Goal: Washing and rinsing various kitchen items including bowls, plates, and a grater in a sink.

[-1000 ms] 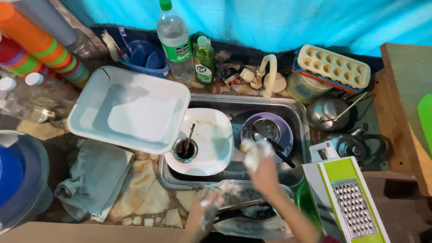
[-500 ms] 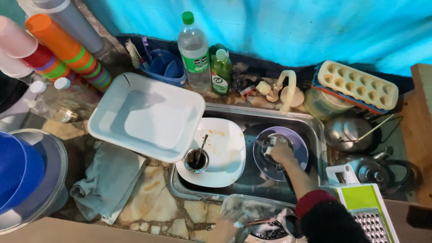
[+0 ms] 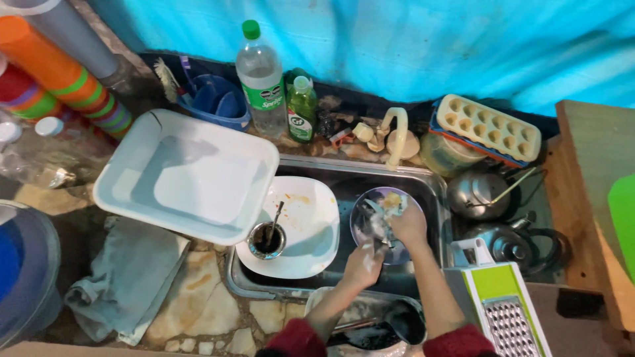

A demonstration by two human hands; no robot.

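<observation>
The plate (image 3: 370,228), small, dark and soapy, is held over the sink (image 3: 430,192) at the centre of the frame, slightly right. It is gripped at its lower edge by the left hand (image 3: 362,266), whose fingers are closed on the rim. The right hand (image 3: 408,223) is pressed on the plate's right side, its fingers curled around a yellowish sponge (image 3: 393,200). A white square plate (image 3: 304,231) lies just left in the sink, with a small cup (image 3: 266,239) holding a spoon set on its left corner. A white tub (image 3: 188,175) is seen in the upper left, overlapping the sink's edge. A clear bottle (image 3: 261,79) and a green bottle (image 3: 302,109) stand behind the sink. A green grater (image 3: 503,307) lies at the lower right.
</observation>
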